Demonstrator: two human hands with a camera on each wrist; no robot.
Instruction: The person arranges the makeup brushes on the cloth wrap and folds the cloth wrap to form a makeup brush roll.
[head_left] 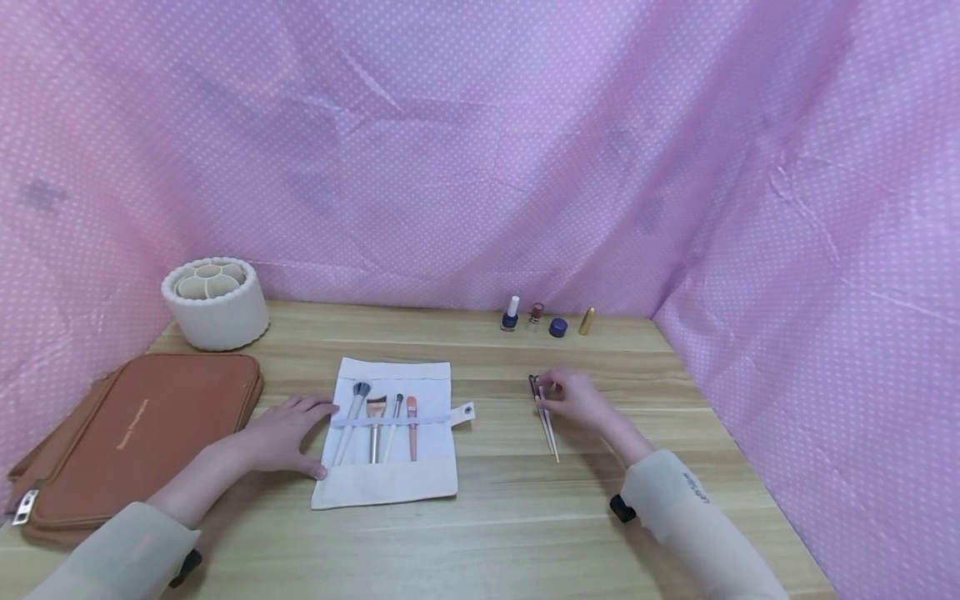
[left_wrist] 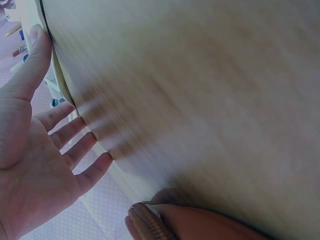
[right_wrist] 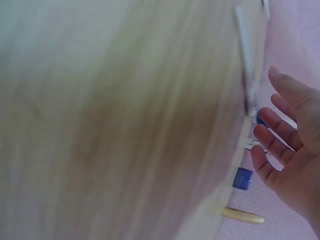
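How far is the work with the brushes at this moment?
Done: four brushes sit under the band of the open white roll. In hand: the right hand touches the two loose brushes on the table; the left hand rests flat on the roll's edge. Left: those two remain outside.

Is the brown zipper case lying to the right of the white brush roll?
No, the brown zipper case lies to the left of the white brush roll, beyond the left hand.
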